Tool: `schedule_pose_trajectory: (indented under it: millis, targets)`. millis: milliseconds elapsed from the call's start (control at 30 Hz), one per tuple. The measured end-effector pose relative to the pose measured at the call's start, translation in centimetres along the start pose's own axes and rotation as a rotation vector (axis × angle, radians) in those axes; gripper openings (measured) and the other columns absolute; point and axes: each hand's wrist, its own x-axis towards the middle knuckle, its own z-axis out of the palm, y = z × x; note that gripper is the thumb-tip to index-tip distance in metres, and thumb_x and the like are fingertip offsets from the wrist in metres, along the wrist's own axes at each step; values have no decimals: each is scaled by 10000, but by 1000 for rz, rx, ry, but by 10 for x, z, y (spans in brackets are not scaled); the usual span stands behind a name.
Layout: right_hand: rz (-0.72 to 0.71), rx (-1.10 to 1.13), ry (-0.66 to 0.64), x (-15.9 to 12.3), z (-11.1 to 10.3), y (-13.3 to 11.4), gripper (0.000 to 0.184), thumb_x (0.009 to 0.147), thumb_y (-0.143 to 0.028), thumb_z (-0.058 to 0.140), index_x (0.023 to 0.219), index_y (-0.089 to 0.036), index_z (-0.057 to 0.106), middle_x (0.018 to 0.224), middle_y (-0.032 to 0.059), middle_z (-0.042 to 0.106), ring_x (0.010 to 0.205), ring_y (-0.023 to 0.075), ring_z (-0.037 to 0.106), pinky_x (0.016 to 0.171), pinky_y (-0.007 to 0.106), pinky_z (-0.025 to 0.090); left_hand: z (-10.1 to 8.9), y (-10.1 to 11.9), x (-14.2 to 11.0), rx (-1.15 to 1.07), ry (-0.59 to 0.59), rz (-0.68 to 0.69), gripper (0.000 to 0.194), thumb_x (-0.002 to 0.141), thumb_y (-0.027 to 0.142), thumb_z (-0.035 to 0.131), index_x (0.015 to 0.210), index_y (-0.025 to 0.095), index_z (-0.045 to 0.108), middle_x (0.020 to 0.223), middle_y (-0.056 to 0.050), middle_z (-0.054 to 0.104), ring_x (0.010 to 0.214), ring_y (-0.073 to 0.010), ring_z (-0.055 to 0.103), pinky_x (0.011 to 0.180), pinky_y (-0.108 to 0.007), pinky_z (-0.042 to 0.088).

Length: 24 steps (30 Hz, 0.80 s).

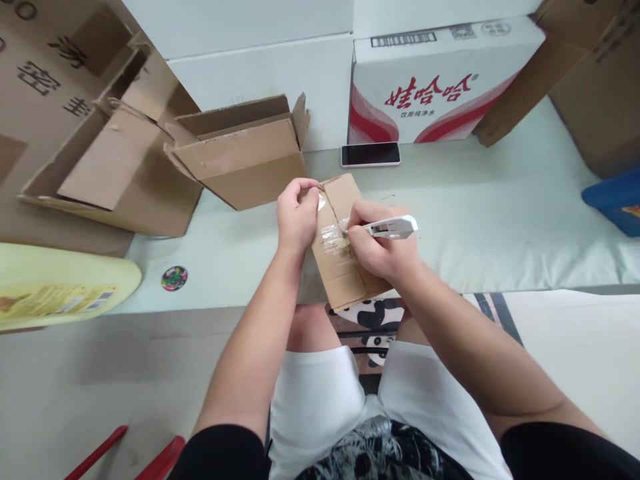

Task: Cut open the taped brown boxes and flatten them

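Note:
A small brown cardboard box lies at the table's front edge, its near end sticking out over my lap. Clear tape crosses the seam on its top. My left hand grips the box's far left corner, fingers curled at the edge. In my right hand is a white utility knife, held like a pen with its tip at the taped seam. The blade itself is mostly hidden by my fingers.
Behind the box lies a phone, before a white and red carton. Opened cardboard boxes stand at the left. A yellow jug and a round sticker are at the near left, a blue container far right.

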Motion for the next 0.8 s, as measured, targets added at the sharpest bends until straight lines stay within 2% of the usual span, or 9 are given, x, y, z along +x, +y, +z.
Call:
schedule_pose_trajectory:
  millis: [200, 400, 567, 800]
  targets:
    - [17, -34, -15, 0, 1, -2, 146, 718, -373, 465, 633, -255, 454, 553, 9, 522, 534, 164, 442, 602, 347, 353, -1, 2, -1, -10, 2, -7, 164, 871, 85, 608, 805, 217, 681, 894, -15, 756, 858, -178, 674, 802, -297, 548]
    - [-16, -48, -5, -1, 2, -2, 149, 733, -365, 467, 638, -251, 453, 538, -8, 494, 511, 146, 418, 579, 323, 341, -1, 2, -1, -3, 4, -24, 146, 865, 93, 616, 798, 209, 674, 838, -10, 737, 791, -167, 646, 732, -280, 531]
    - [-109, 7, 53, -4, 0, 1, 175, 746, -355, 464, 607, -248, 449, 508, -28, 449, 472, 120, 366, 534, 304, 304, 0, 1, 1, -39, 1, -28, 159, 868, 77, 611, 792, 207, 661, 841, -12, 734, 805, -166, 656, 755, -280, 532]
    - [-255, 87, 159, -8, 0, 3, 191, 744, -258, 492, 563, -238, 432, 480, -52, 390, 448, 91, 310, 470, 272, 278, 1, -4, 1, -64, -10, -15, 156, 888, 80, 611, 810, 206, 661, 854, -6, 738, 829, -168, 671, 802, -288, 540]
